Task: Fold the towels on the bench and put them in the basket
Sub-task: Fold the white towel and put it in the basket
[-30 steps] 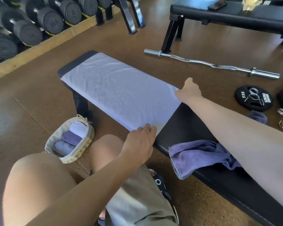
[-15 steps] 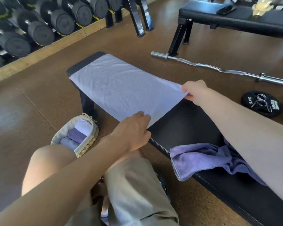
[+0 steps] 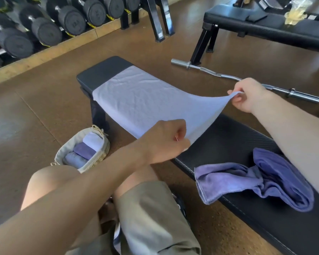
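A pale lilac towel (image 3: 145, 102) lies spread along the black bench (image 3: 226, 137). My left hand (image 3: 166, 140) pinches its near corner and my right hand (image 3: 247, 97) pinches its far corner, both raised off the bench so that end of the towel hangs in the air. A crumpled purple towel (image 3: 256, 179) lies on the bench to the right, partly over the front edge. On the floor by the bench leg stands a woven basket (image 3: 99, 155) holding three rolled towels.
A rack of dumbbells (image 3: 50, 24) lines the far left wall. A curl bar (image 3: 247, 81) lies on the floor beyond the bench. A second black bench (image 3: 265, 26) stands at the back right. My knees are in front of the bench.
Both hands have taken hold of the towel's right-end corners and lifted them off the bench. The towel has slid right, baring the bench's left end.
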Demonstrator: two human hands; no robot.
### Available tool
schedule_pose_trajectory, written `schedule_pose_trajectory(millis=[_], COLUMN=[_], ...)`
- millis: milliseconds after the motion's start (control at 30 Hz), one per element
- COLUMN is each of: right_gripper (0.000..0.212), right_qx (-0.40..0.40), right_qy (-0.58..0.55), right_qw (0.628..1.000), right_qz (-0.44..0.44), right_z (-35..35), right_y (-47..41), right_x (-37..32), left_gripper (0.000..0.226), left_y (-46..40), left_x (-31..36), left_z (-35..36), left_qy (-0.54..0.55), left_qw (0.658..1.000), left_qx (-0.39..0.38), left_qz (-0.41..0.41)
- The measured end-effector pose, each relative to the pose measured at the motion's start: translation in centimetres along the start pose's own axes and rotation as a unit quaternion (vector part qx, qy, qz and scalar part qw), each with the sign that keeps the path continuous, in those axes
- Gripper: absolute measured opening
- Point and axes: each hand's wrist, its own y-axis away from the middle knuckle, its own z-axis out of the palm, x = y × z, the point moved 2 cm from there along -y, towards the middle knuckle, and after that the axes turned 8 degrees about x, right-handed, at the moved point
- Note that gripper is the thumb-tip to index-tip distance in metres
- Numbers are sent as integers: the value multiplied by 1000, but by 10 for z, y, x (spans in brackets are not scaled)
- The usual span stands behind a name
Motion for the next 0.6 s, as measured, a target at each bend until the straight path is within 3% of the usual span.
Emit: schedule_pose_trajectory(millis=[167, 233, 300, 367, 400, 467, 600], right_gripper=[15, 27, 39, 15, 10, 34, 19], right_qx=[-59, -121, -131, -189, -180, -139, -112], right_qy=[-121, -131, -60, -47, -16, 49, 186], right_qw=[990, 983, 987, 978, 976, 973, 931], right_qz=[-52, -45, -69, -77, -121, -178, -293], right_z=[47, 80, 107, 143, 161, 200, 270], right_y=[1, 4, 11, 5, 1, -2, -14], right_x=[-25, -36, -47, -54, -55, -64, -74], left_gripper=[23, 30, 44, 51, 48, 36, 23], left_y=[-31, -40, -47, -53, -56, -62, -78], left_x=[-37, -59, -83, -112, -128, -161, -218], left_z=[-56, -75, -91, -106, -113, -126, -143], left_qy=[90, 164, 238, 282, 299, 319, 307], left_qw=[990, 977, 957, 935, 925, 907, 880], left_qx=[43, 44, 59, 89, 107, 134, 199], left_qz=[-102, -129, -156, -194, -211, -240, -302])
